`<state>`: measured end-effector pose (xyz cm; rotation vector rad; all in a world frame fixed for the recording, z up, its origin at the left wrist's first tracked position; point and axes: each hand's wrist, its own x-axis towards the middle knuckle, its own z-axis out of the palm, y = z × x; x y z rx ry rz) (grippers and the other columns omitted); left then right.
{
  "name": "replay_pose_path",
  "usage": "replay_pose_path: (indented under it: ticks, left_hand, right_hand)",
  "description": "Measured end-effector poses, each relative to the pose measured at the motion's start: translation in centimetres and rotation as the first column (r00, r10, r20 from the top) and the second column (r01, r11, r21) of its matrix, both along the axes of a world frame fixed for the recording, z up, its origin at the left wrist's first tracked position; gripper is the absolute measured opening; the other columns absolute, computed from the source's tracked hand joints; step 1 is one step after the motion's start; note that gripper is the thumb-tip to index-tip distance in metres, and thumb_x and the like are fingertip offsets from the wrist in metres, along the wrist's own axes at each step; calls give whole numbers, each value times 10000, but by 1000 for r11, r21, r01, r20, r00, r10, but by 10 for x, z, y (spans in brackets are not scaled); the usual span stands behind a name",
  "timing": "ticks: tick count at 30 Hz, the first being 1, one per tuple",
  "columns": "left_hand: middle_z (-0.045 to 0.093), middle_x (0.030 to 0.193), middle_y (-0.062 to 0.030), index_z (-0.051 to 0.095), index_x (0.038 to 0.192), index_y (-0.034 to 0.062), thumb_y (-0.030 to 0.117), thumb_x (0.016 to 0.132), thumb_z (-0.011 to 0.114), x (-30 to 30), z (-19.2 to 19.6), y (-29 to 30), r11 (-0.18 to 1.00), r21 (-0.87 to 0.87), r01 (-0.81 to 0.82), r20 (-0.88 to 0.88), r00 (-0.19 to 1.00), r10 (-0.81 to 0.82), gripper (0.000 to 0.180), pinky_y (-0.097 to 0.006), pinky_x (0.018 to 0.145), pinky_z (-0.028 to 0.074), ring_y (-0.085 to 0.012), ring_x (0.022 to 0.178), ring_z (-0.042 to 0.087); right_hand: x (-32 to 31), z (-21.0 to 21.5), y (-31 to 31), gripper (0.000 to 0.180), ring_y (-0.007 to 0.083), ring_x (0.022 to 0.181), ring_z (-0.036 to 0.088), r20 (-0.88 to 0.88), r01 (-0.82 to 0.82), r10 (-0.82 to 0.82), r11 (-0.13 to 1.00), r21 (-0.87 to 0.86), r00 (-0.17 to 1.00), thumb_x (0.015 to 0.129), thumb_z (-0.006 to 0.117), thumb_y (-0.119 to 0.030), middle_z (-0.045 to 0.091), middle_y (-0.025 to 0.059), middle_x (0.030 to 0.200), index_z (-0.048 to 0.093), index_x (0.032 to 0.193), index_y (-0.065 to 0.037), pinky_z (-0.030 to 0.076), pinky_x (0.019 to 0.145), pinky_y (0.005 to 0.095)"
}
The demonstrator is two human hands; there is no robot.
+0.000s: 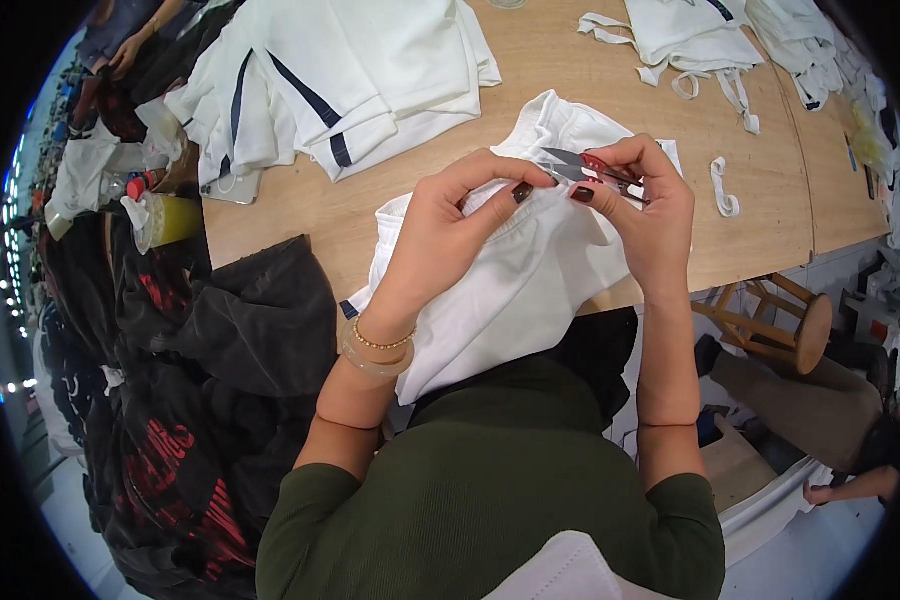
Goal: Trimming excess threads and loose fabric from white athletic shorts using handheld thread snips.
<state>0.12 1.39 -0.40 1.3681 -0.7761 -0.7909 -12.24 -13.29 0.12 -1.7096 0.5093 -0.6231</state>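
Observation:
A white garment with a gathered elastic waistband [515, 285] lies over the table's near edge and hangs down in front of me. My left hand [450, 220] is closed, thumb and forefinger pinching the waistband. My right hand [660, 210] is closed round a pair of thread snips [592, 163] with red on the grip. Its blades point left, slightly apart, close to my left fingertips and just over the waistband. Whether a thread lies between the blades is too small to tell.
White garments with navy stripes [370, 75] are piled at the far left, near a phone [235, 188] and a yellow drink cup [173, 222]. Dark garments [260, 320] heap on the left. A white strip [725, 188] and more white pieces [685, 45] lie right. A wooden stool [815, 330] stands below.

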Motion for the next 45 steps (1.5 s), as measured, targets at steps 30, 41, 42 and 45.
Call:
replay_pose_path:
  ticks: [30,41,42,45]
  left_hand:
    - [631,912,-35,674,1078,62,-41,814,474,2,-3,-1,1000,12,10,-5,1000,-10,348,-229,753,395,-96,788,498]
    - [602,841,-12,653,1104,59,-42,814,482,1,-2,0,999,21,32,19,999,-33,352,-213,701,385,-73,739,464]
    - [594,839,-10,606,1154,58,-40,823,497,1,0,2,998,60,35,-7,999,-35,362,-202,698,388,-63,747,472]
    - [580,836,-5,509,1241,60,-32,845,528,-2,2,1,999,43,31,-103,994,-26,408,-185,697,396,-46,772,490]
  right_hand:
    - [-13,17,-6,279,149,686,472,-174,-129,12,723,-678,985,625,799,-174,615,-20,705,660,827,-41,315,695,291]
    - [-14,16,-6,255,148,697,489,-190,-165,47,722,-672,981,637,798,-138,603,-8,713,659,823,-34,340,688,287]
    - [-15,12,-7,239,143,697,502,-149,-119,42,824,-555,988,644,795,-138,605,-19,720,654,818,-54,338,719,282]
    - [-19,3,-10,231,143,713,526,-81,1,-29,945,-326,996,661,787,-132,623,-21,763,656,842,-74,344,771,279]
